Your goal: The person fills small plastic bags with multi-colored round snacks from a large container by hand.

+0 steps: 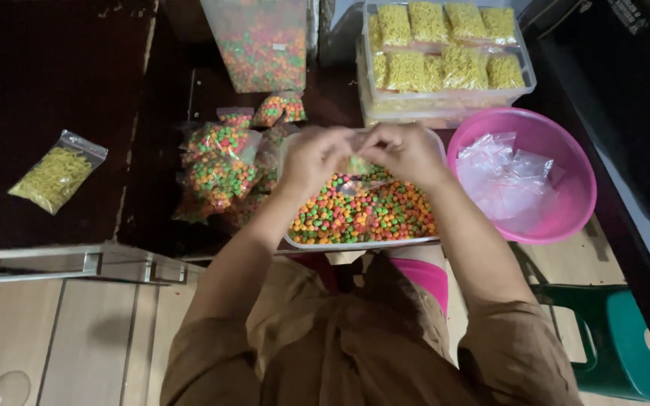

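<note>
A small clear plastic bag, partly filled with coloured pellets, hung at the centre of the frame between the two hands, just above the tray. The left hand and the right hand were drawn close together, fingertips pinching the bag's top edge from either side; whether the mouth was sealed could not be told. The bag looked thin, limp and slippery, light even with its filling, so the likely sound hold was at the top strip, where the film lay doubled, not at the sagging belly, which would probably shift and spill. Beneath it sat a pale tray heaped with loose orange, green, yellow and pink pellets, small, hard and apt to roll. Left of the tray lay a pile of filled bags of the same pellets. At the right a pink basin held empty clear bags, crumpled and flimsy. At the upper right a clear box held packets of yellow snack. At the upper middle stood a tall clear container of pellets, and at the far left a single yellow packet lay on the dark bench.
</note>
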